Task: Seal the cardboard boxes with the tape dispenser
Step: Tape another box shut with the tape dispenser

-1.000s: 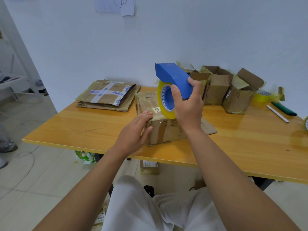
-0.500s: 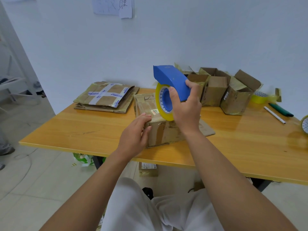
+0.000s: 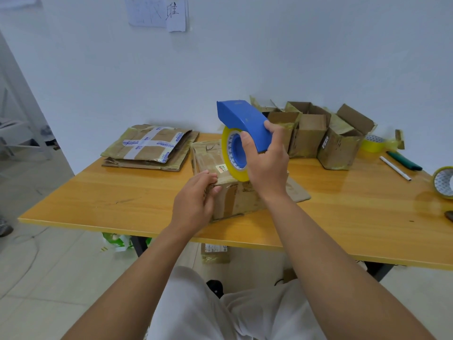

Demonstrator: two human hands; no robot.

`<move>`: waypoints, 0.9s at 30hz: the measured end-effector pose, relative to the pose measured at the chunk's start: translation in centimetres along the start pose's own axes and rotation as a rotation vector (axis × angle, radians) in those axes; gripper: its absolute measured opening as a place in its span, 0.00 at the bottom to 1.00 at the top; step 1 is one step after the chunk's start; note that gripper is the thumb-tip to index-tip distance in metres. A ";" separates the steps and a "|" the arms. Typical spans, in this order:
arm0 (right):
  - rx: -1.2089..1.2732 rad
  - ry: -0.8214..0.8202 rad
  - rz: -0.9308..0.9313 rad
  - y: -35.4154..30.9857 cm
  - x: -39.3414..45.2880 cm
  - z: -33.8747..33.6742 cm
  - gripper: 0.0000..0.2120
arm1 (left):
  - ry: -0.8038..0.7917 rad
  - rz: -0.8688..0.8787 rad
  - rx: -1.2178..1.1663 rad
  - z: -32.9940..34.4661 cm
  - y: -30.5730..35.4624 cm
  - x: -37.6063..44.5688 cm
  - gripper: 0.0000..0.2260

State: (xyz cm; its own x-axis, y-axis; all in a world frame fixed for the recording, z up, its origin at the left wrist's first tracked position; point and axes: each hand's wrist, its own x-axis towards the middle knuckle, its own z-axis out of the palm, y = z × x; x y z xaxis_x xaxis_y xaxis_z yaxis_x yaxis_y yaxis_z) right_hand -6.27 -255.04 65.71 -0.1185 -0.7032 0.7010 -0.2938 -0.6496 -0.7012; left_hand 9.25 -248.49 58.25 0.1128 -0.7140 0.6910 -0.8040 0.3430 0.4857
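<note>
A closed, taped cardboard box [image 3: 208, 155] sits on the wooden table [image 3: 122, 200] in front of me. My right hand [image 3: 266, 163] grips a blue tape dispenser [image 3: 245, 123] loaded with a yellow tape roll [image 3: 230, 153], held tilted just above the box's top. My left hand [image 3: 196, 200] holds the box's near left corner, fingers on the top edge and thumb on the front face. The box's right half is hidden behind my right hand.
Flattened taped cartons [image 3: 152, 148] lie at the back left. Several open cardboard boxes [image 3: 338, 141] stand at the back right. Spare tape rolls [image 3: 371, 143], a white pen [image 3: 394, 168] and a green marker [image 3: 404, 161] lie at the right. The table's front edge is near my lap.
The dispenser has sunk slightly toward the box top. My left hand stays on the box's near corner.
</note>
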 end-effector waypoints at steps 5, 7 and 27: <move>0.122 0.032 -0.002 -0.2 0.8 -1.8 0.21 | -0.138 -0.025 -0.012 -1.9 -0.9 1.2 0.07; 0.152 0.068 -0.010 -0.1 1.1 -3.3 0.20 | -0.204 -0.091 0.002 -3.8 -1.8 2.2 0.08; 0.033 0.273 -0.037 2.6 3.3 -10.2 0.24 | -0.710 -0.060 0.603 3.0 8.4 7.0 0.38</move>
State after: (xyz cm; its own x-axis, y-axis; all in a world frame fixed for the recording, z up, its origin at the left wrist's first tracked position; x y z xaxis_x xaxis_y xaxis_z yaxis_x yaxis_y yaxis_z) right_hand -17.06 -256.08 67.51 -0.3611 -0.5777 0.7321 -0.2718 -0.6857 -0.6752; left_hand 1.55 -252.42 65.58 -0.0594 -0.9944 0.0878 -0.9981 0.0607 0.0125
